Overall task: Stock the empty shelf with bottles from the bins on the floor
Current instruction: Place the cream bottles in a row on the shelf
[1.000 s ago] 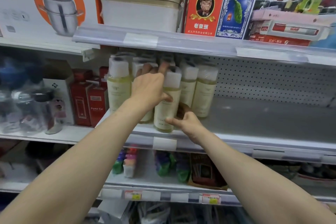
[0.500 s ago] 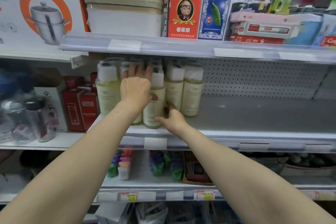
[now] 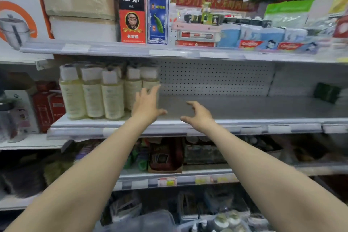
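Several pale yellow bottles (image 3: 112, 98) with white wrapped caps stand in rows at the left end of the grey middle shelf (image 3: 244, 107). My left hand (image 3: 147, 104) hovers just right of the bottles, fingers spread, holding nothing. My right hand (image 3: 199, 115) is over the shelf's front edge, fingers curled apart and empty. At the bottom edge of the view, a bin (image 3: 226, 220) on the floor holds more bottles, blurred.
The middle shelf right of the bottles is bare up to a dark green item (image 3: 326, 92) at the far right. A pegboard back wall (image 3: 214, 77) stands behind. Red boxes (image 3: 48, 105) sit left of the bottles. The upper shelf (image 3: 169, 52) overhangs closely above.
Both hands have let go of the bottles and pulled back to the right. The view has swung right, showing more of the bare shelf.
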Demonstrator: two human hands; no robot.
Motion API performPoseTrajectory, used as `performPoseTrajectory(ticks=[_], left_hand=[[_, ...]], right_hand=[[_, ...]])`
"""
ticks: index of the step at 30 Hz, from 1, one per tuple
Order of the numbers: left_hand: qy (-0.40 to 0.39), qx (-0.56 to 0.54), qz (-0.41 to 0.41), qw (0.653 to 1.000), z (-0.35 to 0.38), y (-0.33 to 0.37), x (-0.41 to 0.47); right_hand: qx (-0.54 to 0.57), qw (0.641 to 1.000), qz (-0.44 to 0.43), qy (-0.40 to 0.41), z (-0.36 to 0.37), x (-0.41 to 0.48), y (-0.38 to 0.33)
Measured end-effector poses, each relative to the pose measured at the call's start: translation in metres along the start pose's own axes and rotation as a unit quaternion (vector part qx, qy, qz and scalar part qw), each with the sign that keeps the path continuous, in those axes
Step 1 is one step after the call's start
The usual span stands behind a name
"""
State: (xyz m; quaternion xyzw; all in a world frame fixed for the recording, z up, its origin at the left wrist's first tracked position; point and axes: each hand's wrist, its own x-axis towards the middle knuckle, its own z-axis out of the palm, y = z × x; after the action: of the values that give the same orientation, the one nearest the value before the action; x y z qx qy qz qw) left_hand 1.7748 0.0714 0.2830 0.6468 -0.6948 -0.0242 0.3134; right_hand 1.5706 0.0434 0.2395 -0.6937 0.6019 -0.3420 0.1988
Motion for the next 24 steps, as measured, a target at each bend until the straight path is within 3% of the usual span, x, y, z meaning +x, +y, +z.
performPoseTrajectory(ticks=[12, 16, 24], left_hand=[[-0.14, -0.101, 0.045, 0.984, 0.146, 0.214, -0.125], [-0.189, -0.091, 0.074, 0.975, 0.196, 0.26, -0.169], [-0.282, -0.06, 0.111, 0.951, 0.281, 0.31, -0.215]], right_hand=[[-0.162, 0.986, 0.049, 0.012, -0.197, -0.168, 0.166], [-0.214, 0.972, 0.1, -0.01, -0.223, -0.218, 0.227], [-0.205, 0.959, 0.196, -0.028, -0.231, -0.277, 0.334]])
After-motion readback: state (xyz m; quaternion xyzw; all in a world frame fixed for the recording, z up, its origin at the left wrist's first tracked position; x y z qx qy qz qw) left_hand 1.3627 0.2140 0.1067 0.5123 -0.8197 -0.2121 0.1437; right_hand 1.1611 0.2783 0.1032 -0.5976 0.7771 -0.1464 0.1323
